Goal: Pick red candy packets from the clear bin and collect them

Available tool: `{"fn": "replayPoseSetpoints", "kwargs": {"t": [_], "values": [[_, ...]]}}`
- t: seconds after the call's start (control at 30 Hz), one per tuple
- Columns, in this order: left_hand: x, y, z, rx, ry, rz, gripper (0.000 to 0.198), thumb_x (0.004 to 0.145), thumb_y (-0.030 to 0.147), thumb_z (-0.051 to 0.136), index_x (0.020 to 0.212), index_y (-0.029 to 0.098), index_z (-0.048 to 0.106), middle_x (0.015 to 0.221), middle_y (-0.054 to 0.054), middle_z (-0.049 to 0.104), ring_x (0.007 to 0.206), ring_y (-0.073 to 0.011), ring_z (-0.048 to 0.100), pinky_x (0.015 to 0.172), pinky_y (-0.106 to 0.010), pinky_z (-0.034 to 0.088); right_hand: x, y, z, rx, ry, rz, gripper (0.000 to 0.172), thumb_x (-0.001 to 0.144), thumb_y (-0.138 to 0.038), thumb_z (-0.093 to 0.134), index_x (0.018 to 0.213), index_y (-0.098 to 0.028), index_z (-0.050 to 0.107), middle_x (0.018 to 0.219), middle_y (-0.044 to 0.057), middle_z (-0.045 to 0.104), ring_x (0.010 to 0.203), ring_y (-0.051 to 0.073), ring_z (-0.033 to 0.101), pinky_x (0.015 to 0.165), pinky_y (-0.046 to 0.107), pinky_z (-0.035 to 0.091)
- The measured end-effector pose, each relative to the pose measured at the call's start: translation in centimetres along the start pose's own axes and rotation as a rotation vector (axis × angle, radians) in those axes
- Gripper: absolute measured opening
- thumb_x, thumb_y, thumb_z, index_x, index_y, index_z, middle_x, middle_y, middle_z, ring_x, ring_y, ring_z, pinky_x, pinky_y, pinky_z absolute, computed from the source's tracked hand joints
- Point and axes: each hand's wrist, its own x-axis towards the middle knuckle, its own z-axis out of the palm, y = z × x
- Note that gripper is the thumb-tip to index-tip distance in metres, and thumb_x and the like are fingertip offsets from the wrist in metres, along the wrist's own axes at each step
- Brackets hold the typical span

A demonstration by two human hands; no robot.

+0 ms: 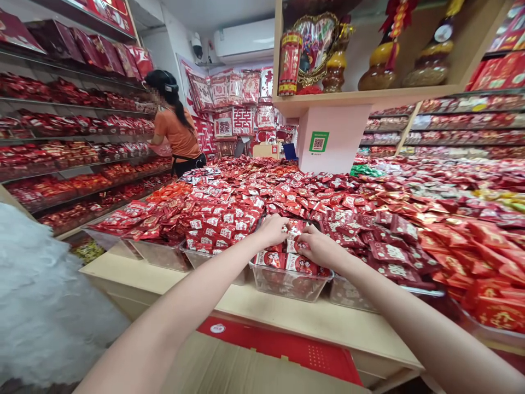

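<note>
Small red-and-white printed packets [301, 264] fill a clear plastic bin [289, 284] at the front edge of the display. My left hand [274, 230] reaches into the back left of this bin, its fingers curled down on the packets. On the right side of the same bin, my right hand [319, 247] has its thumb and fingers bent around a packet. Both hands' fingertips are partly hidden among the packets, close to each other.
Neighbouring bins hold red packets [217, 227], maroon packets [391, 251] and orange-red packets [492, 273]. A wooden ledge [229, 290] runs along the front. A white pillar [334, 134] rises behind, under a shelf with gourd-shaped bottles. Another person [176, 128] stands by the left shelves.
</note>
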Motion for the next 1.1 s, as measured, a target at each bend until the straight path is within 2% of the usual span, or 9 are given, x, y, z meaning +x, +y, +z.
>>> {"fn": "replayPoseSetpoints", "kwargs": {"t": [0.1, 0.27, 0.37, 0.5, 0.63, 0.73, 0.9, 1.1], "values": [[-0.4, 0.0, -0.1, 0.002, -0.007, 0.007, 0.019, 0.071, 0.035, 0.053, 0.084, 0.024, 0.063, 0.093, -0.004, 0.056, 0.095, -0.0209, 0.048, 0.085, -0.03, 0.035, 0.0, 0.0, -0.2, -0.029, -0.011, -0.012, 0.028, 0.076, -0.03, 0.048, 0.099, -0.015, 0.056, 0.105, 0.01, 0.048, 0.084, 0.017, 0.055, 0.077, 0.024, 0.039], [0.4, 0.2, 0.4, 0.021, -0.003, -0.098, 0.027, 0.078, 0.034, 0.04, 0.084, 0.021, 0.063, 0.085, -0.008, 0.062, 0.089, -0.0233, 0.053, 0.08, -0.035, 0.038, 1.1, 0.4, -0.9, -0.038, 0.015, 0.018, 0.025, 0.075, -0.022, 0.049, 0.096, -0.012, 0.057, 0.098, 0.012, 0.054, 0.091, 0.018, 0.053, 0.079, 0.023, 0.036], [1.3, 0.4, 0.5, 0.025, -0.014, -0.157, 0.022, 0.074, 0.027, 0.046, 0.089, 0.022, 0.062, 0.089, -0.007, 0.063, 0.093, -0.0239, 0.052, 0.077, -0.034, 0.04, 2.5, 0.6, -1.4, -0.089, 0.025, 0.06, 0.025, 0.076, -0.015, 0.044, 0.098, -0.01, 0.056, 0.096, 0.014, 0.058, 0.09, 0.019, 0.054, 0.077, 0.024, 0.037], [2.2, 0.4, 0.5, -0.001, -0.068, -0.18, 0.021, 0.064, 0.02, 0.058, 0.084, 0.023, 0.063, 0.09, -0.005, 0.064, 0.09, -0.0217, 0.055, 0.076, -0.032, 0.041, 3.9, 0.6, -1.5, -0.105, -0.065, 0.081, 0.022, 0.075, -0.013, 0.044, 0.088, -0.014, 0.061, 0.088, 0.011, 0.064, 0.084, 0.02, 0.058, 0.07, 0.024, 0.039], [3.0, 0.1, 0.2, -0.07, -0.112, -0.138, 0.016, 0.067, 0.02, 0.058, 0.082, 0.018, 0.063, 0.085, -0.004, 0.064, 0.08, -0.0151, 0.058, 0.073, -0.031, 0.044, 4.3, 0.7, -1.0, -0.1, -0.065, 0.086, 0.02, 0.073, -0.012, 0.045, 0.082, -0.018, 0.062, 0.083, 0.007, 0.065, 0.08, 0.018, 0.059, 0.066, 0.023, 0.039], [3.7, 0.0, 0.1, -0.129, -0.109, -0.074, 0.018, 0.066, 0.017, 0.057, 0.083, 0.019, 0.063, 0.084, -0.001, 0.065, 0.077, -0.0117, 0.058, 0.072, -0.025, 0.044, 4.2, 0.9, -0.6, -0.085, -0.035, 0.06, 0.019, 0.074, -0.013, 0.044, 0.081, -0.019, 0.061, 0.083, 0.005, 0.065, 0.079, 0.016, 0.058, 0.065, 0.022, 0.038], [4.9, 0.1, 0.5, -0.192, -0.084, -0.009, 0.02, 0.061, 0.015, 0.06, 0.08, 0.02, 0.064, 0.079, 0.001, 0.066, 0.074, -0.0122, 0.058, 0.068, -0.021, 0.044, 4.3, 1.2, -0.3, -0.068, -0.004, 0.063, 0.021, 0.074, -0.013, 0.043, 0.089, -0.017, 0.057, 0.086, 0.007, 0.064, 0.08, 0.017, 0.058, 0.066, 0.022, 0.037], [4.7, -0.2, 1.1, -0.244, -0.038, 0.04, 0.024, 0.066, 0.011, 0.054, 0.088, 0.018, 0.06, 0.086, -0.001, 0.064, 0.079, -0.0125, 0.058, 0.072, -0.021, 0.044, 4.9, 1.8, 0.2, -0.008, 0.022, 0.085, 0.017, 0.072, -0.016, 0.045, 0.084, -0.018, 0.057, 0.085, 0.006, 0.064, 0.082, 0.017, 0.057, 0.066, 0.022, 0.037]]}}
